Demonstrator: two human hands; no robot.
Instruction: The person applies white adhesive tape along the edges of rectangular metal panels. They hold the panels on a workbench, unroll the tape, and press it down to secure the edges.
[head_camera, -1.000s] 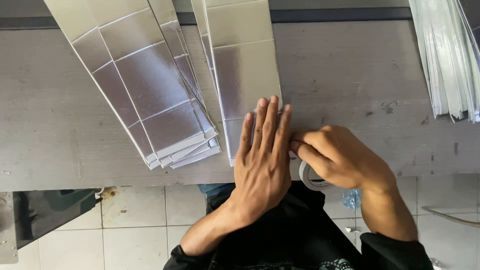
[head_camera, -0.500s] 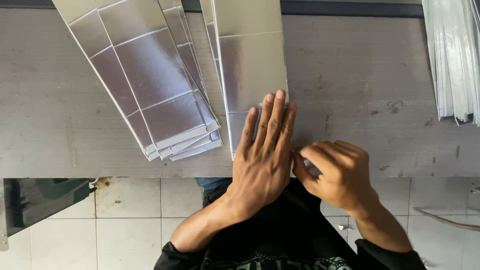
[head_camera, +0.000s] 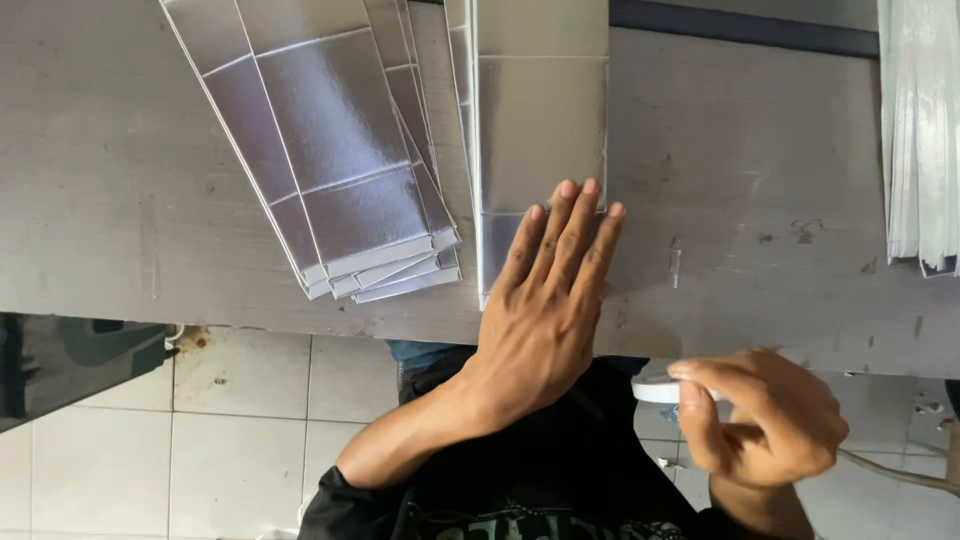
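Note:
My left hand (head_camera: 545, 300) lies flat, fingers together, on the near end of a silver creased sheet (head_camera: 540, 130) that runs away from me across the grey table (head_camera: 760, 200). My right hand (head_camera: 765, 420) is off the table's near edge, over my lap, pinching a white roll of tape (head_camera: 655, 388) between thumb and fingers. A fanned stack of several more silver sheets (head_camera: 340, 160) lies to the left of the pressed one.
A pile of silvery-white sheets (head_camera: 920, 130) sits at the table's right edge. Below the table are white floor tiles (head_camera: 240, 420) and a dark reflective panel (head_camera: 70, 365) at the left. My dark shirt fills the bottom middle.
My right hand has pulled back from beside the left hand on the sheet, moving right and toward me off the table with the tape roll. The left hand stays pressed flat.

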